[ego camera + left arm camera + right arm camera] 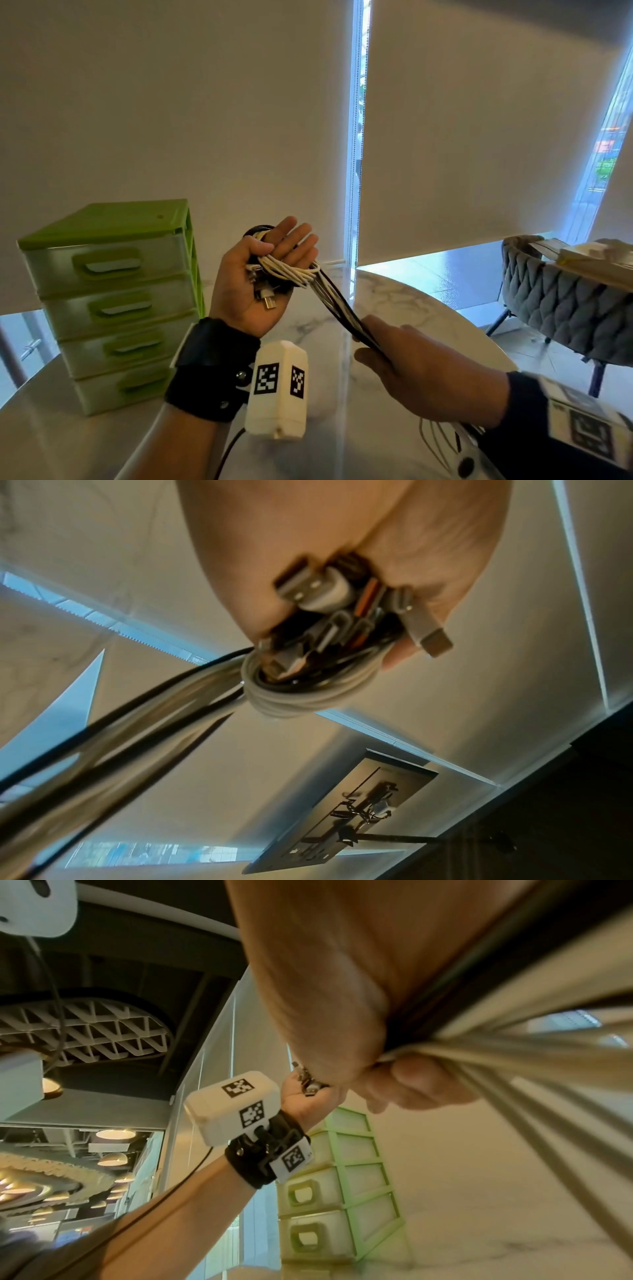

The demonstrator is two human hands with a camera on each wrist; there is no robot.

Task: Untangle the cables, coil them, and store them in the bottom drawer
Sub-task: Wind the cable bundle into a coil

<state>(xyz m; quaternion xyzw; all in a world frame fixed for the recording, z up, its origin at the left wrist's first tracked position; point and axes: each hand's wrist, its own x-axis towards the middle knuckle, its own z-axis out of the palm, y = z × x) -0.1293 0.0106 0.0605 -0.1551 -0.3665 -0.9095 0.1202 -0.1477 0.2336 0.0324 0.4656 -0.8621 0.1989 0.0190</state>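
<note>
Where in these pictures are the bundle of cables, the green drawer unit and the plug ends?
cables (337, 305), head view, on the taut stretch between the hands.
drawer unit (102, 222), head view, on its green top.
plug ends (318, 591), left wrist view, on the white plug against the palm.

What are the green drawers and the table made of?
The green drawers look like plastic: see-through milky fronts in a smooth, shiny green frame. The table looks like polished marble, white with grey veins and a glossy top, though it could be a marble-look coating.
</note>
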